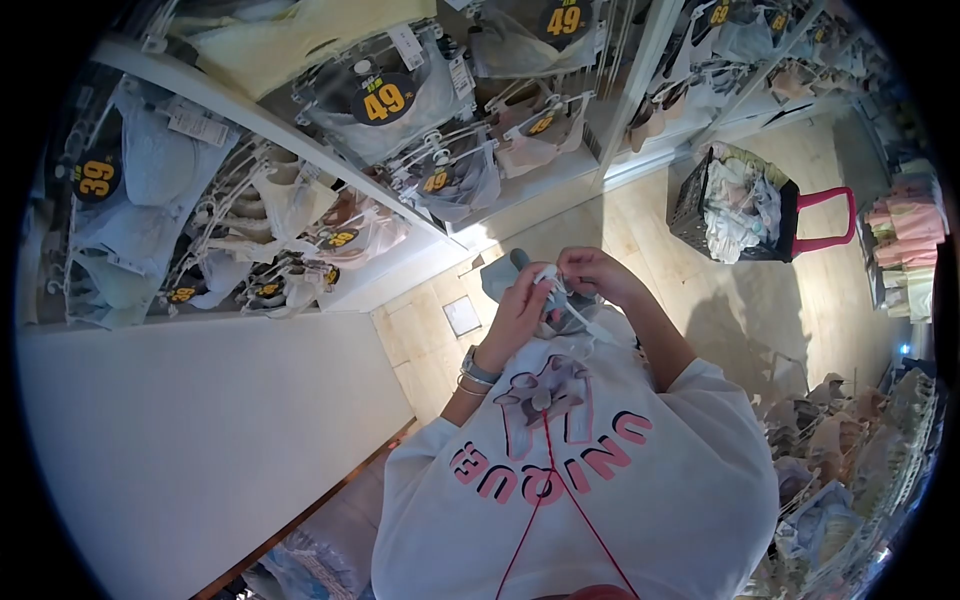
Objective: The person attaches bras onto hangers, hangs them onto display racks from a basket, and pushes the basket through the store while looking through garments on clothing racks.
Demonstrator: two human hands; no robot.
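Both hands meet in front of my body, just above the printed white shirt. My left hand [518,312], with a watch and a bangle at its wrist, is closed around a white plastic piece that looks like part of a hanger [600,330]. A grey-green bra [500,279] hangs about the hands, one cup showing past the left fingers. Close beside it, my right hand [592,273] pinches at the same bundle with bent fingers. What lies between those fingertips is too small to make out.
Racks of bras with round price signs [383,98] line the wall ahead and left. A black basket [690,205] with a pink handle, full of garments, stands on the floor at right. A white counter [200,420] is at left; more bras [835,450] hang lower right.
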